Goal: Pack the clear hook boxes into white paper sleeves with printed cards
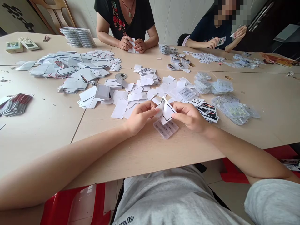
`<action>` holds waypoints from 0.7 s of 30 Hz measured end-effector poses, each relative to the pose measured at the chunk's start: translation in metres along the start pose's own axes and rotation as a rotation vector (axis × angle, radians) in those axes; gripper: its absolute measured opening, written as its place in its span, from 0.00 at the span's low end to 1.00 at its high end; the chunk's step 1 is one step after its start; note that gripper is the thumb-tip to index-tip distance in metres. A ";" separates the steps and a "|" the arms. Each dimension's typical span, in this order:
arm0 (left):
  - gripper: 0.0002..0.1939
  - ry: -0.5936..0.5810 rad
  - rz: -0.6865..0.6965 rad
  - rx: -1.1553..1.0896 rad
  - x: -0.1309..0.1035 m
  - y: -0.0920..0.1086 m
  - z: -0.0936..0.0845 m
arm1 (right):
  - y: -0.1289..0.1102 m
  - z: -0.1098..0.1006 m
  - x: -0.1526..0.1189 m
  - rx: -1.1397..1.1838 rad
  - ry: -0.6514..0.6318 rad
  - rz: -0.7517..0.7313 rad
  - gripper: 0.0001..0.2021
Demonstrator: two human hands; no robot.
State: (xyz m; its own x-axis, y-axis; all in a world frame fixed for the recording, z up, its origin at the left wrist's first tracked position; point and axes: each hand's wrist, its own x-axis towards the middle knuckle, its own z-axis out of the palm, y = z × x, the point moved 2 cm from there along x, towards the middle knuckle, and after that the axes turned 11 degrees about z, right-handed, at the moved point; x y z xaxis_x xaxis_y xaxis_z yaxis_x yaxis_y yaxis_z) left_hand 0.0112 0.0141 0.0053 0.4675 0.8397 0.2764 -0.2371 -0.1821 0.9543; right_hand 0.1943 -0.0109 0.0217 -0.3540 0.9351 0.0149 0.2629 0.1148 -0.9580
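Note:
Between my two hands is a white card with a black border (167,112), folded or peeled apart along one side. My left hand (142,116) pinches its left part, and my right hand (187,115) pinches the right edge. Just under the card, a clear plastic box (167,129) with small dark items inside lies on the table. Right of my right hand is a pile of dark printed cards (207,111). Loose white cards (131,97) are spread beyond my left hand.
Clear plastic boxes (235,109) are stacked to the right. A large heap of white packets (77,67) and a tape roll (121,76) lie further off. Across the table (112,150), two people handle cards. Reddish packets (17,104) sit at the far left.

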 end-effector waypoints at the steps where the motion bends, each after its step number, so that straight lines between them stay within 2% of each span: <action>1: 0.14 0.015 -0.005 -0.030 0.001 -0.001 -0.001 | 0.000 -0.001 0.001 0.023 -0.004 0.017 0.10; 8: 0.09 0.176 -0.077 -0.263 0.006 -0.002 -0.007 | 0.002 -0.007 0.005 0.239 -0.040 0.074 0.10; 16: 0.06 0.207 -0.105 -0.269 0.009 -0.001 -0.011 | 0.006 -0.015 0.007 0.399 0.134 0.222 0.09; 19: 0.07 0.212 -0.107 -0.230 0.009 0.001 -0.010 | 0.008 -0.018 0.009 0.415 0.217 0.231 0.13; 21: 0.07 0.209 -0.100 -0.211 0.009 0.002 -0.009 | 0.010 -0.019 0.011 0.421 0.243 0.214 0.09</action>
State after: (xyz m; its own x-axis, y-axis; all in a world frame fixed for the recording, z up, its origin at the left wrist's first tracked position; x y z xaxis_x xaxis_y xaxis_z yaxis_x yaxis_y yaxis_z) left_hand 0.0072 0.0260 0.0083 0.3172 0.9391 0.1319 -0.3802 -0.0014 0.9249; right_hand 0.2099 0.0070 0.0175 -0.1005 0.9793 -0.1758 -0.0947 -0.1853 -0.9781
